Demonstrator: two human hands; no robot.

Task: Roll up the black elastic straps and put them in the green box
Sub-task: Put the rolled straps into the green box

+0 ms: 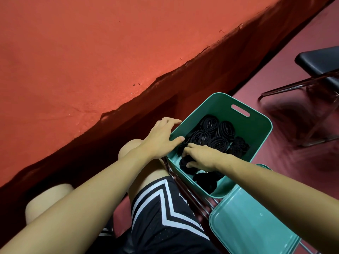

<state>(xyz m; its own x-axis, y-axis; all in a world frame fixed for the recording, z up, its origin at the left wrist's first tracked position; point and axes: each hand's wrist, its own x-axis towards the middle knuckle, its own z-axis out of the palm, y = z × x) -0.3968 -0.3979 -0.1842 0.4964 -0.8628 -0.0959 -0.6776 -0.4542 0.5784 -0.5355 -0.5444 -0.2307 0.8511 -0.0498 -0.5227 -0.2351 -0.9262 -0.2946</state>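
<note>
1. We look down along both bare forearms, reaching forward and to the right toward the green box [256, 129], which sits on a metal-framed seat beside the person's thigh.
2. The left hand [161, 138] lies on the box's near-left corner: fingers spread and fairly straight over the rim, thumb stretched along the edge, nothing grasped in it.
3. The right hand [200, 156] is down inside the box, palm down, fingers curled round a rolled black strap [184, 163] and pinching it against the box floor near the left wall.
4. Counting the rolled straps [211, 132] standing on end at the far side, we see four neat coils packed touching each other, spirals facing up.
5. Right of those coils lies a darker bunched mass of strap [238, 145]; we cannot tell how many pieces it holds.
6. Below the right wrist another black heap [207, 180] rests at the near end of the box; whether it is rolled we cannot tell.
7. One green lid [253, 222] lies just beside the box at its near end, under the right forearm.
8. One black chair [321, 61] stands well apart at the upper right on the dark red floor [284, 70].
9. The red table [91, 52] fills the upper left, its draped edge running diagonally.
10. Two bare knees show under the table edge, with black shorts [161, 213] striped in white.
</note>
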